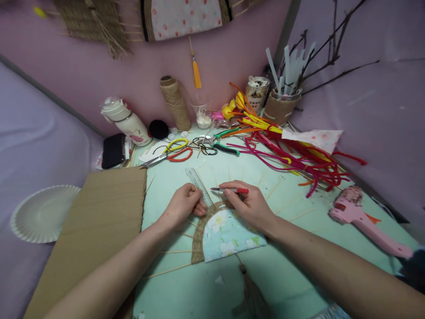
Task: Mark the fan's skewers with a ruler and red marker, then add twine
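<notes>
A half-round craft piece (232,237) with pale blue flowered fabric lies flat on the table, bordered by a woven twine band (198,241). Thin wooden sticks (175,252) fan out from the band, and a twine tassel (250,283) hangs off the straight edge. My left hand (186,201) is closed at the upper left of the band, its curled fingers on a clear ruler (198,179) lying along a stick. Between the fingers of my right hand (252,204) is a red pen (232,190), its tip pointing left towards the ruler, above the sticks.
Brown cardboard (102,212) and a paper plate (43,215) lie left. Scissors (175,153), pliers (221,141) and a twine spool (175,104) are behind. Pipe cleaners (292,155) and a pink glue gun (365,221) lie right. A white bottle (128,122) stands back left.
</notes>
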`<state>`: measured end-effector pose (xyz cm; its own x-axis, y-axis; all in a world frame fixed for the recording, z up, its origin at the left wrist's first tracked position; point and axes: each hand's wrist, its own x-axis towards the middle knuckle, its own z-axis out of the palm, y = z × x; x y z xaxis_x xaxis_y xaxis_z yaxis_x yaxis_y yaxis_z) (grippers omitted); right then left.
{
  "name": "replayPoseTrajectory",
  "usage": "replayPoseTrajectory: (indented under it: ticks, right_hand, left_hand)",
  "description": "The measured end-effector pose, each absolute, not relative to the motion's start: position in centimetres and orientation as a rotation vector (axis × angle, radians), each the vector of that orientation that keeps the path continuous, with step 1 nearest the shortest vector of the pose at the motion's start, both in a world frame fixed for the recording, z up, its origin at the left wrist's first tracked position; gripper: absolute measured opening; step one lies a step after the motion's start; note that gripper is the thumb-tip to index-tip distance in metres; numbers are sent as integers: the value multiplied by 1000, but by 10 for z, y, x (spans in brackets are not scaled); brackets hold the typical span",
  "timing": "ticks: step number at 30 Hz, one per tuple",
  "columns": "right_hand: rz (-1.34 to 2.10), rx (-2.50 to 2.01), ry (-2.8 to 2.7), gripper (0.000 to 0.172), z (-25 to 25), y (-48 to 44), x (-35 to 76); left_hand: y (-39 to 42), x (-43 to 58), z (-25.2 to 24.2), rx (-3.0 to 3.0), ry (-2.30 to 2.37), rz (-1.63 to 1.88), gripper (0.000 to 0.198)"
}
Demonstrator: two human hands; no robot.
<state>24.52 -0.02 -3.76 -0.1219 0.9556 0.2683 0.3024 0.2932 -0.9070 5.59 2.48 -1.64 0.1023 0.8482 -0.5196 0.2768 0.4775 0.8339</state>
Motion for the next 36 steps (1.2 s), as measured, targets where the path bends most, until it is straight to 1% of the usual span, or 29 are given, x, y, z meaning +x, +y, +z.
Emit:
replayPoseTrajectory:
  ticks: [5,9,11,15,20,36]
  right_hand:
    - [877,-1168,-1621,22,-37,-1,245]
    - [951,-1107,-1681,27,-33,0,253]
    - [961,-975,-1830,29,-30,2,259]
    - [828,-745,-2201,29,-23,5,265]
    - [783,-784,-2334,24,-24,3,262]
    - [890,-901,-2335,25,-28,2,260]
  left_hand:
    - [27,54,-9,1050,1431,590,16]
    - [25,55,-11,1065,1421,563,19]
    - [23,56,-12,1061,1435,556,17]
    - [21,56,-11,1063,1451,532,14]
    - [20,55,-11,1063,1459,516,14]
    - [20,57,-16,1073,1469,523,13]
